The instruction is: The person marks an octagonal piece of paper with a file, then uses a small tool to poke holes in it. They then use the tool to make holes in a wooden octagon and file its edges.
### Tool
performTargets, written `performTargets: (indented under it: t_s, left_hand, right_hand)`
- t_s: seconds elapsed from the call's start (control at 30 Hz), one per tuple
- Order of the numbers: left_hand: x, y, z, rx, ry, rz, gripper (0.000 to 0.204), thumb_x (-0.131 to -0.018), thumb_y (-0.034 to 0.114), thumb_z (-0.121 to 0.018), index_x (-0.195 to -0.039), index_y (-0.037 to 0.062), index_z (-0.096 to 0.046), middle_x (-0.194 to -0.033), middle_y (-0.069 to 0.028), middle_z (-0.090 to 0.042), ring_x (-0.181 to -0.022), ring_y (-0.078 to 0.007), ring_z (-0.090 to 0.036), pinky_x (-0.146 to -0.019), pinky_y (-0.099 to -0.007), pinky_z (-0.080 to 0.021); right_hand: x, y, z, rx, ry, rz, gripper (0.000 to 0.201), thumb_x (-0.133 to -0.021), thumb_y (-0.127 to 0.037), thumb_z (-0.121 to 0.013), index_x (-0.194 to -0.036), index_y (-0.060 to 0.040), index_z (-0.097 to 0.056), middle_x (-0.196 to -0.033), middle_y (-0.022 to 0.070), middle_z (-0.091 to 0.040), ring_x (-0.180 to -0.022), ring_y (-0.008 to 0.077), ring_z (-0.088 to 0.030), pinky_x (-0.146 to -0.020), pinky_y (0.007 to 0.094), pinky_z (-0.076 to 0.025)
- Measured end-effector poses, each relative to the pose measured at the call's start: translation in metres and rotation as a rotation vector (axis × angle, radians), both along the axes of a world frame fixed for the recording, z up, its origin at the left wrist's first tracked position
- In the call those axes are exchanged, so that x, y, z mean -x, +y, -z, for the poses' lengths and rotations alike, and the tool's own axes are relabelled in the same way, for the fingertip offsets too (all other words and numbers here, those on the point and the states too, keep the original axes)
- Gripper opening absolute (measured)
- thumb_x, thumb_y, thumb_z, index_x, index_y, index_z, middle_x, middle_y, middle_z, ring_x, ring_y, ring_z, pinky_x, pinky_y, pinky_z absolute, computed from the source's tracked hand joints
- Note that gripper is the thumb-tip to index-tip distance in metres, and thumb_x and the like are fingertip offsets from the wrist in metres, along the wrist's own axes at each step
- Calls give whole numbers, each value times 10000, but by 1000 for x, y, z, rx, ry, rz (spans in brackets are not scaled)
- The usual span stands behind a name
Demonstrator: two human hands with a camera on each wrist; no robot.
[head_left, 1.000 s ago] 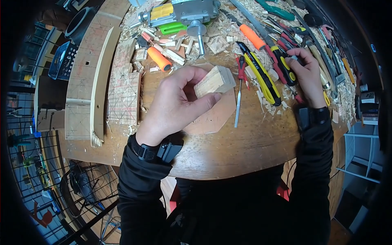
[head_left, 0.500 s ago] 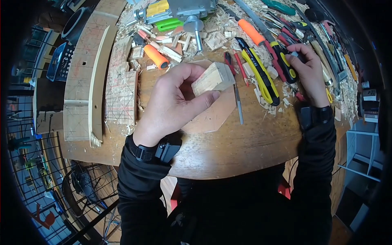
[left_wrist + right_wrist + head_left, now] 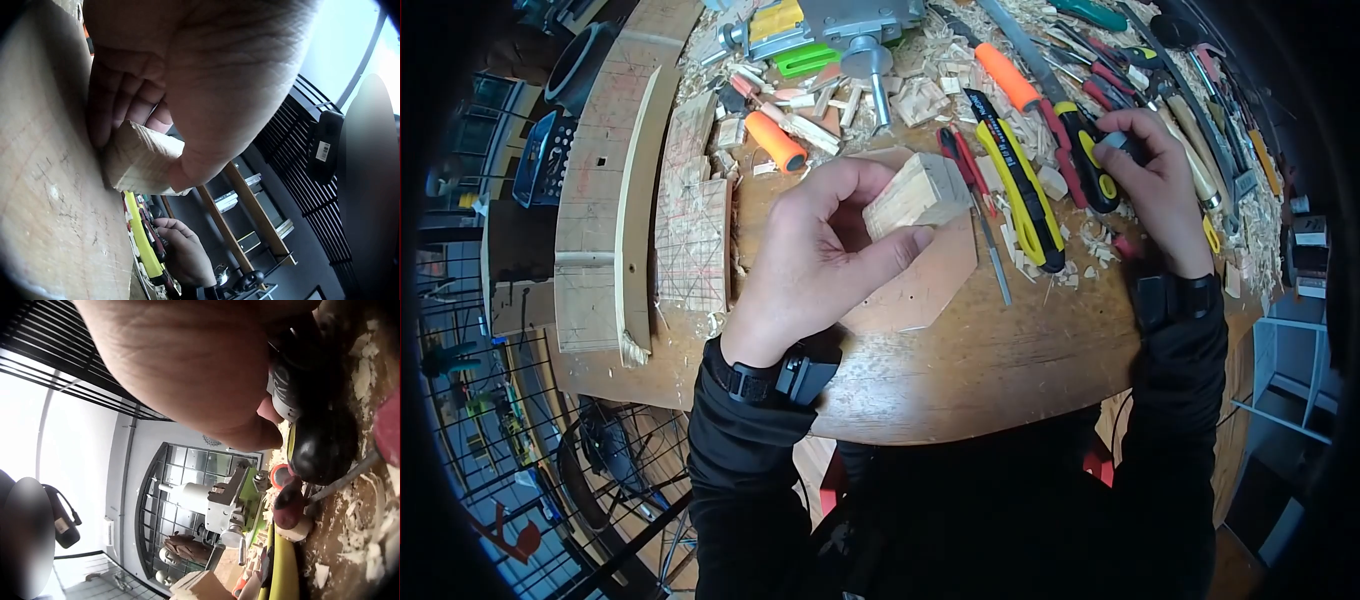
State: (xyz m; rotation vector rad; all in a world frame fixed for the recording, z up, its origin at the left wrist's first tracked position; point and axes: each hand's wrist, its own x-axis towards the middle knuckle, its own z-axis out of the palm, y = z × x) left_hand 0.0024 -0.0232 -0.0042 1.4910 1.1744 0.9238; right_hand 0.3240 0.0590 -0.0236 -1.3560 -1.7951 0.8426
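Observation:
My left hand (image 3: 790,240) grips a pale squared wooden block (image 3: 915,195), thumb on its near side and fingers behind it. The block is held over a flat tan board (image 3: 920,290) on the table. At the right, my right hand (image 3: 1155,185) holds a dark tool handle with a grey end (image 3: 1128,147) between thumb and fingers. Grey lettering shows on this handle in the right wrist view; the rest of it is hidden. A black-and-yellow handle (image 3: 1088,150) lies just left of the right fingertips. Between the hands lies a yellow utility knife (image 3: 1025,185).
A metal vise (image 3: 860,30) stands at the back among wood shavings. Orange handles (image 3: 775,142), a slim blade (image 3: 992,255) and several other tools lie about. Long marked boards (image 3: 590,200) and a curved wooden strip (image 3: 638,220) line the left. The table's front edge (image 3: 960,435) curves before me.
The grey end has come into sight between my right thumb and fingers. My left hand keeps its grip on the block. The head view has shifted slightly.

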Motion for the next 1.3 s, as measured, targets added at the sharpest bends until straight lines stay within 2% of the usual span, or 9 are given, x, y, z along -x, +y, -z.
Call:
performTargets:
  t_s: [0.27,0.33,0.47,0.57,0.77,0.83,0.93,1.27,1.3]
  left_hand:
    - [-2,0,-5,23,10,-23,333,-835,10,-745,-1122,-23,-579,-1033,-68,-668,-940,-107,-630,-850,-249,-509]
    - [-2,0,-1,-40,-8,-41,333,-826,81,-766,-1092,-33,-601,-945,-47,-673,-817,-64,-624,-703,-204,-502]
    - [-1,0,0,-31,-33,-55,326,-827,86,-766,-1085,-30,-604,-933,-40,-669,-807,-62,-619,-696,-200,-495]
    - [0,2,0,-41,49,-42,317,-826,88,-767,-1077,-26,-608,-931,-37,-665,-798,-60,-613,-690,-201,-492]
    - [-1,2,-2,-26,-32,-46,308,-830,95,-767,-1071,-22,-615,-935,-32,-666,-788,-49,-604,-676,-199,-487]
    - [0,2,-4,27,14,-22,327,-842,34,-747,-1116,-28,-580,-1034,-68,-667,-921,-94,-634,-825,-237,-515]
    - [1,2,-4,26,39,-13,329,-844,33,-746,-1122,-27,-580,-1041,-69,-668,-924,-95,-635,-832,-241,-517]
    - [2,4,-2,32,39,-79,243,-865,27,-717,-1051,-5,-564,-1000,-55,-673,-889,-88,-632,-816,-231,-512]
    - [1,4,0,24,-57,-112,249,-862,47,-729,-1035,-10,-560,-962,-49,-673,-832,-65,-618,-747,-206,-495]
  right_hand:
    - [3,-1,-3,68,55,24,208,-852,-65,-702,-1049,-28,-643,-962,-13,-526,-857,69,-515,-761,207,-412]
    - [2,0,-2,86,65,31,204,-852,-60,-702,-1046,-28,-646,-965,-14,-525,-860,71,-516,-765,208,-414]
    - [1,1,1,61,74,21,206,-850,-56,-703,-1046,-27,-646,-967,-13,-525,-852,68,-517,-758,205,-414]
    - [-4,5,4,26,40,13,199,-851,-41,-700,-1042,-25,-646,-958,-13,-529,-841,65,-510,-748,205,-411]
    - [-5,7,7,38,50,33,184,-858,-13,-688,-1036,-20,-644,-943,-9,-540,-828,75,-498,-740,220,-410]
    - [-5,7,8,15,60,25,186,-858,-15,-687,-1039,-19,-643,-943,1,-542,-824,84,-502,-741,225,-416]
    - [-5,7,6,12,52,21,191,-857,-15,-685,-1043,-18,-641,-941,10,-543,-835,92,-511,-745,228,-420]
    - [-6,8,9,-10,45,25,198,-862,-27,-678,-1055,-23,-635,-915,-15,-531,-790,60,-482,-699,210,-405]
    - [-6,8,9,-12,45,24,198,-862,-27,-678,-1055,-23,-635,-915,-15,-531,-790,60,-482,-699,210,-405]
